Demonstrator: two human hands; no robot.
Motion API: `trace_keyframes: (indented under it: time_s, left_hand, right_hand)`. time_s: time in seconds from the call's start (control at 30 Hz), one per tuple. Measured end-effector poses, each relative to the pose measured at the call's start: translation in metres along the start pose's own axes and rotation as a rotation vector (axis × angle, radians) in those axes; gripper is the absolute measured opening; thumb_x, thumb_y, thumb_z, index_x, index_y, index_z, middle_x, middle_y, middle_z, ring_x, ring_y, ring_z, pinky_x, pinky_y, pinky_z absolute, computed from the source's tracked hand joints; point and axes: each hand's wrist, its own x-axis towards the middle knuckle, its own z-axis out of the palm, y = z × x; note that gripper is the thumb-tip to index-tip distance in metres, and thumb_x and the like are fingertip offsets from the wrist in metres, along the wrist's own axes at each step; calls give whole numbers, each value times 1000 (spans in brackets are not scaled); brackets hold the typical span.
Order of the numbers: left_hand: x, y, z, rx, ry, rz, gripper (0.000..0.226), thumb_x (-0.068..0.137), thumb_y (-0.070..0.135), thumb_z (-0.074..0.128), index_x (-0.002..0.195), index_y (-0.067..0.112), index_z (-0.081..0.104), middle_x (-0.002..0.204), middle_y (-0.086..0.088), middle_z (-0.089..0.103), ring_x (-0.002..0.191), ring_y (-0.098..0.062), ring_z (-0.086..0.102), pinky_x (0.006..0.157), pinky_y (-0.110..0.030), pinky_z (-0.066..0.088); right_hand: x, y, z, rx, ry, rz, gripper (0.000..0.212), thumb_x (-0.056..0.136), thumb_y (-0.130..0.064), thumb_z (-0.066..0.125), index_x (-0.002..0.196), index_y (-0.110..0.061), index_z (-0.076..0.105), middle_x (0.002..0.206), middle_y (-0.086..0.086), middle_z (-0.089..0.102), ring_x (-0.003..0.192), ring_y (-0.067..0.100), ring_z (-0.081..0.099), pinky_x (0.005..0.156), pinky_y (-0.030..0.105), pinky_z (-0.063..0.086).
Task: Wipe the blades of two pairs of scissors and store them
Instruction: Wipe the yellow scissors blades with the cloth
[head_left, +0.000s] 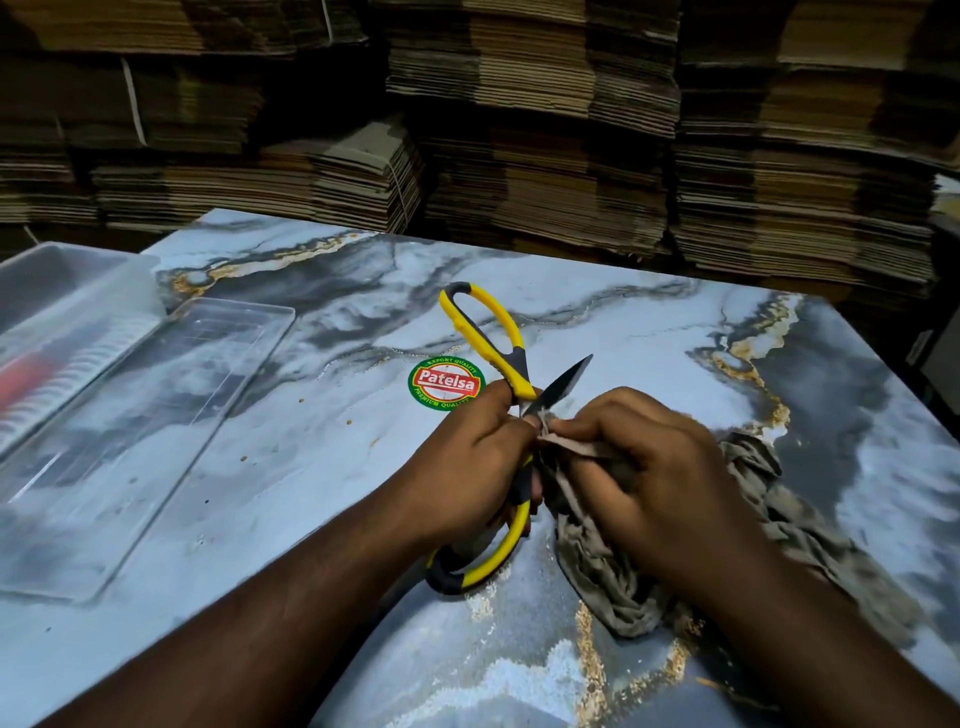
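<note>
Left hand (470, 467) gripping a pair of yellow-and-grey scissors (498, 358) near the pivot, its fingers curling round the handle shanks; the pivot itself is lying hidden under that grip. One handle loop is pointing away over the bench (649, 338), the other is showing below the wrist toward the viewer, so the scissors are standing spread open. One dark, pointed blade (563, 382) is projecting up and to the right; the second blade is being covered by cloth and fingers and cannot be made out.

Right hand (649, 462) pinching a crumpled grey-brown cloth (613, 582) against the base of the blades, the rest of the cloth trailing in soft folds on the bench beside the right forearm.

A round green-and-red sticker (447, 383) on the marble-patterned bench is reading "Patelsa", with "EXPORT QUALITY" and "PREMIUM QUALITY" round its rim, partly cut off by the left hand.

At left, a clear plastic lid (140, 431) is lying flat beside a translucent container (67, 301); blurred red contents are showing through, unidentifiable. Stacked flattened cardboard (571, 130) is filling the background.
</note>
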Motion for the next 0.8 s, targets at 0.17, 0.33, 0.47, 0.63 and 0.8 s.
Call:
trace_keyframes:
  time_s: [0.17, 0.33, 0.47, 0.63, 0.8]
  left_hand:
    - [-6, 3, 5, -23, -10, 25, 10, 112, 19, 43, 107, 13, 50, 68, -22, 65, 50, -24, 57, 51, -37, 52]
    - [1, 0, 1, -59, 89, -16, 16, 113, 22, 43, 114, 11, 53, 70, -21, 68, 52, -24, 61, 55, -38, 52]
    - [1, -2, 3, -59, 177, -27, 18, 113, 24, 45, 117, 10, 56, 66, -13, 64, 38, -11, 53, 40, -19, 41]
    - [1, -2, 1, -252, 192, -24, 18, 113, 27, 45, 112, 11, 50, 66, -16, 63, 37, -26, 55, 39, -24, 42]
    - [2, 1, 1, -267, 215, 9, 25, 113, 27, 43, 118, 2, 47, 64, -11, 63, 36, -24, 51, 41, -25, 42]
  right_hand:
    - [7, 21, 0, -57, 25, 191, 13, 95, -16, 72, 101, -23, 81, 92, -13, 67, 86, 6, 65, 71, 24, 48]
    - [1, 1, -3, 10, 176, 137, 24, 93, -8, 72, 113, -22, 77, 104, -12, 70, 96, 2, 65, 81, 19, 51]
    - [2, -6, 10, 9, -1, -8, 24, 91, -15, 70, 112, -21, 80, 107, -8, 70, 97, 8, 67, 84, 24, 51]
    - [-1, 0, 5, -46, -20, -18, 23, 89, -23, 75, 111, -28, 81, 107, -15, 66, 93, 10, 67, 75, 35, 56]
    - [-2, -2, 5, -93, 72, -5, 19, 84, -24, 74, 100, -19, 83, 97, -8, 67, 84, 15, 66, 68, 35, 54]
